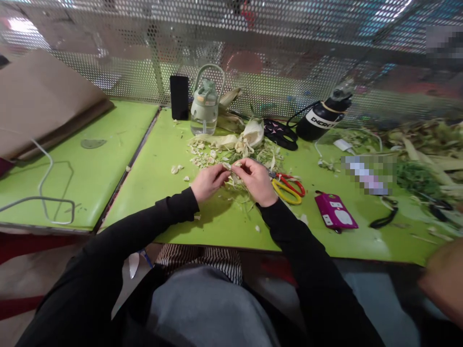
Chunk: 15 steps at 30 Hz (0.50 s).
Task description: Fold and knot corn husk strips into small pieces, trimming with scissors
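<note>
My left hand (207, 183) and my right hand (255, 182) meet over the green table, fingertips pinched close together. Between them is a small pale piece of corn husk (237, 165), mostly covered by the fingers. Just beyond lie many cut, petal-like husk pieces (206, 156) and a bundle of pale husk leaves (253, 132). Green shreds (246, 200) are scattered under and around the hands. Right of my right hand rest scissors (289, 188) with one red and one yellow handle, their blades partly hidden.
A phone (179, 98) and a water bottle (204, 111) stand by the perforated metal screen (144, 62). Farther right are a black bottle (323, 118), a purple box (336, 212), a cable and piled husks (419, 140). Brown cardboard (47, 101) lies left. Someone's arm (443, 279) shows at lower right.
</note>
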### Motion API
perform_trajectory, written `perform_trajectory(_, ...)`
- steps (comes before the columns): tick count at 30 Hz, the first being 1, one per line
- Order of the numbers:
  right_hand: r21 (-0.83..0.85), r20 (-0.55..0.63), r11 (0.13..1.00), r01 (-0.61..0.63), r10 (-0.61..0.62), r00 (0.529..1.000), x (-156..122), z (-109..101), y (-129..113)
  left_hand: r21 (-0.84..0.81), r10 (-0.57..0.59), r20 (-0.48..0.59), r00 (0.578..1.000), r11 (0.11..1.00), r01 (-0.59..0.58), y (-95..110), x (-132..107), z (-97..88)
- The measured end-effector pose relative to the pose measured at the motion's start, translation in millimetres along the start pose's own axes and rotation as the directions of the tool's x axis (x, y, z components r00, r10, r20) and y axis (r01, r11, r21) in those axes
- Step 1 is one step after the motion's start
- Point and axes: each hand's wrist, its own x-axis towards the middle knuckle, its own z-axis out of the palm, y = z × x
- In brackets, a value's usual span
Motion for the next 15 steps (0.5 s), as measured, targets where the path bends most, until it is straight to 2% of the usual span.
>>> perform_trajectory(2, 0.012, 0.015, 1.0, -0.008, 0.007, 1.0, 1, 1, 2, -0.043, -0.035, 0.033, 0.999, 0.998, 0.037, -2, 1, -2.9)
perform_trajectory(5, 0.048, 0.059, 0.999, -0.014, 0.011, 0.998, 1, 1, 5, -0.235, -0.149, 0.225, 0.963, 0.951, 0.202, -3, 4, -8.5)
perform_trajectory(7, 0.064, 0.086, 0.998, -0.016, 0.01, 0.996, 0, 1, 5, -0.31, -0.177, 0.272, 0.946, 0.914, 0.26, -3, 6, -10.6)
perform_trajectory(9, 0.082, 0.086, 0.997, -0.015, 0.008, 0.996, 1, -1, 4, -0.35, -0.212, 0.241, 0.947, 0.891, 0.289, -4, 8, -11.7)
perform_trajectory(11, 0.116, 0.033, 0.993, -0.008, 0.004, 0.999, 5, -8, 4, -0.392, -0.254, 0.195, 0.947, 0.865, 0.313, -6, 10, -13.6)
perform_trajectory(15, 0.134, -0.199, 0.991, 0.021, 0.006, 0.98, 18, -47, 9, -0.505, -0.278, 0.131, 0.952, 0.807, 0.305, -4, 13, -25.9)
